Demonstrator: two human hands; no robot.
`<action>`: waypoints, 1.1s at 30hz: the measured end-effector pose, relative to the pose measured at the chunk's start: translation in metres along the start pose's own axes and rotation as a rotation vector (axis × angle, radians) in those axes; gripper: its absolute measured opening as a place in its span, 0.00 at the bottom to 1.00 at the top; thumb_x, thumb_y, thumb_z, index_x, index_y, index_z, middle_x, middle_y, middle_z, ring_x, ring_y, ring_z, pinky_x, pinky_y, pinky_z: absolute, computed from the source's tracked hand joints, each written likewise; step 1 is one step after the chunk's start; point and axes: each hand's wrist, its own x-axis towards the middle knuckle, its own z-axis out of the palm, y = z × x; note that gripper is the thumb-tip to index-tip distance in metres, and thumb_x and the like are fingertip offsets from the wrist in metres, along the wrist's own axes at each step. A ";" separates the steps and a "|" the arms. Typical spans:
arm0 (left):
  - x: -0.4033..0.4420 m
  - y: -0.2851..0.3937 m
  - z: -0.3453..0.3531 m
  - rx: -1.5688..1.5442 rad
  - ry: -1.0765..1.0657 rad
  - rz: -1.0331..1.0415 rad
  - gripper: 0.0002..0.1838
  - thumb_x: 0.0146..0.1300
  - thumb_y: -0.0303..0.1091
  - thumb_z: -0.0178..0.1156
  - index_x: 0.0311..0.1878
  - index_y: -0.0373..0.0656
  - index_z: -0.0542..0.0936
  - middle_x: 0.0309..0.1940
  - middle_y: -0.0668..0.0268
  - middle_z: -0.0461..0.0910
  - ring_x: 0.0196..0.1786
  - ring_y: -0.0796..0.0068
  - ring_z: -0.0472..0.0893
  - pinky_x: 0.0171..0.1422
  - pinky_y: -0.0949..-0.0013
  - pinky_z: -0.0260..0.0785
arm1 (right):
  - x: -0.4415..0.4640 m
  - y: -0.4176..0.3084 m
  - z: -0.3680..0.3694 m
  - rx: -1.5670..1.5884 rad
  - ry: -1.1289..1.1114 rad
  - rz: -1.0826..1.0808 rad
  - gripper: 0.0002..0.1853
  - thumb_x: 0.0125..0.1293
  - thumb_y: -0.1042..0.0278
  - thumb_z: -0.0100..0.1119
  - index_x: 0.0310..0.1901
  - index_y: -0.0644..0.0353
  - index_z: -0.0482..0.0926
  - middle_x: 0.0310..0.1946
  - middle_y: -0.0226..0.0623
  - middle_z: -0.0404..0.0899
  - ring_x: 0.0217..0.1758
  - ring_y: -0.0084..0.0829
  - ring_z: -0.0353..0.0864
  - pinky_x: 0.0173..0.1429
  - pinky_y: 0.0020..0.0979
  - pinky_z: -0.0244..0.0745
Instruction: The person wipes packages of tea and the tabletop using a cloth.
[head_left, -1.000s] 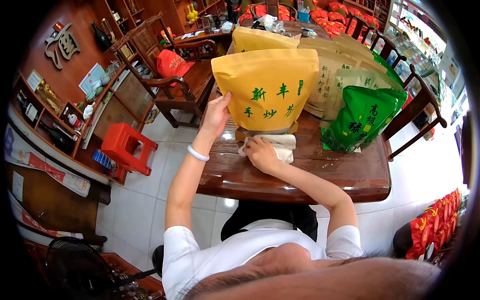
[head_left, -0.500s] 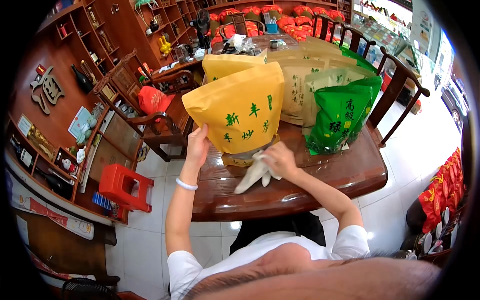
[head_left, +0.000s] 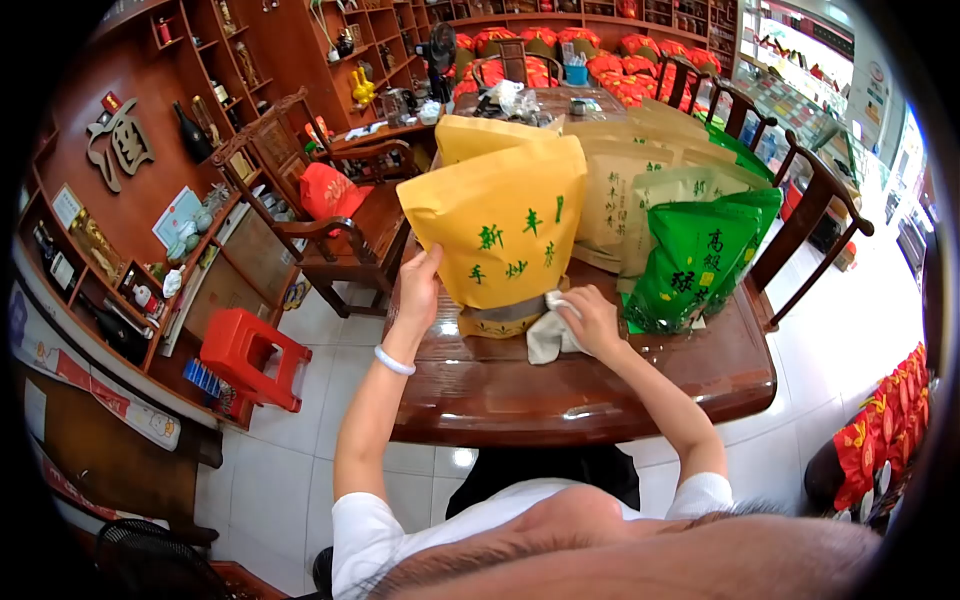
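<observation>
A yellow bag (head_left: 500,225) with green characters stands on the glossy brown table (head_left: 480,400), tilted a little to the left. My left hand (head_left: 418,290) grips its left edge, a pale bangle on the wrist. With my right hand (head_left: 590,318) I hold a white cloth (head_left: 551,334) against the bag's lower right side, beside its dark see-through band. Behind stands another yellow bag (head_left: 480,138). Green bags (head_left: 695,265) and tan bags (head_left: 605,195) are grouped to the right, upright on the table.
Wooden chairs (head_left: 815,205) line the table's right side. On the left are an armchair (head_left: 345,255) with a red bag (head_left: 330,192) on it and a red stool (head_left: 255,358). Clutter, with a blue container (head_left: 576,74), is at the table's far end.
The yellow bag has gone from upright to tilted. My right hand and the cloth have moved from below the bag's front to its lower right side. The camera view has shifted.
</observation>
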 end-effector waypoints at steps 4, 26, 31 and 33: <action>0.009 0.034 0.015 0.003 0.030 0.096 0.16 0.62 0.30 0.56 0.51 0.31 0.75 0.46 0.62 0.78 0.47 0.76 0.77 0.54 0.74 0.66 | 0.056 -0.020 -0.046 0.000 0.373 -0.034 0.09 0.53 0.72 0.61 0.39 0.56 0.80 0.31 0.36 0.77 0.35 0.38 0.75 0.37 0.36 0.71; 0.106 0.102 0.073 1.079 -0.244 0.145 0.10 0.58 0.27 0.54 0.35 0.29 0.80 0.26 0.66 0.80 0.30 0.83 0.75 0.37 0.75 0.68 | 0.212 -0.084 -0.033 -0.407 0.304 -0.340 0.03 0.49 0.65 0.62 0.26 0.51 0.82 0.24 0.26 0.73 0.37 0.30 0.72 0.41 0.33 0.64; 0.105 0.098 0.068 0.994 -0.277 0.140 0.10 0.58 0.27 0.54 0.35 0.30 0.80 0.27 0.68 0.80 0.31 0.83 0.75 0.37 0.76 0.68 | 0.207 -0.091 -0.030 -0.340 0.290 -0.358 0.03 0.49 0.66 0.62 0.25 0.53 0.81 0.24 0.27 0.73 0.37 0.30 0.72 0.42 0.34 0.64; 0.105 0.095 0.068 1.031 -0.230 0.217 0.10 0.58 0.27 0.54 0.35 0.30 0.80 0.27 0.68 0.80 0.31 0.84 0.74 0.36 0.77 0.67 | 0.211 -0.089 -0.032 -0.347 0.327 -0.339 0.03 0.49 0.66 0.62 0.24 0.53 0.80 0.25 0.26 0.74 0.37 0.30 0.72 0.41 0.34 0.64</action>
